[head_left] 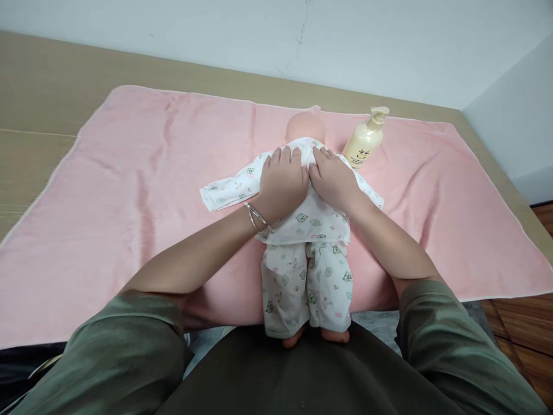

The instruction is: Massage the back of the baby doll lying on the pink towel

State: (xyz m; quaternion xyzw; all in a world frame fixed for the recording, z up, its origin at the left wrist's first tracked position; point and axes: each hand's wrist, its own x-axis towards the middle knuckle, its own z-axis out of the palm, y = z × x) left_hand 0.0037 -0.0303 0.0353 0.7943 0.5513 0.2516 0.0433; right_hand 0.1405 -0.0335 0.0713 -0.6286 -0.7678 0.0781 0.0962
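Note:
A baby doll [306, 128] lies on a pink cloth [173, 167], its head away from me and its feet at the near edge. It wears a white printed top [302, 225] and matching trousers [287, 285]. Both my hands rest on the upper part of the top. My left hand [284, 178] lies on the left side with its fingers spread, a silver bracelet [254, 218] at the wrist. On the right side lies my right hand [332, 177], fingers stretched out and a little apart. The doll's face and hands are not visible.
A pale yellow pump bottle [365, 138] leans on the cloth right of the doll's head. Under the cloth is a light brown table [52, 80], with a white wall [242, 34] behind it. Wooden flooring [525, 328] shows at the lower right.

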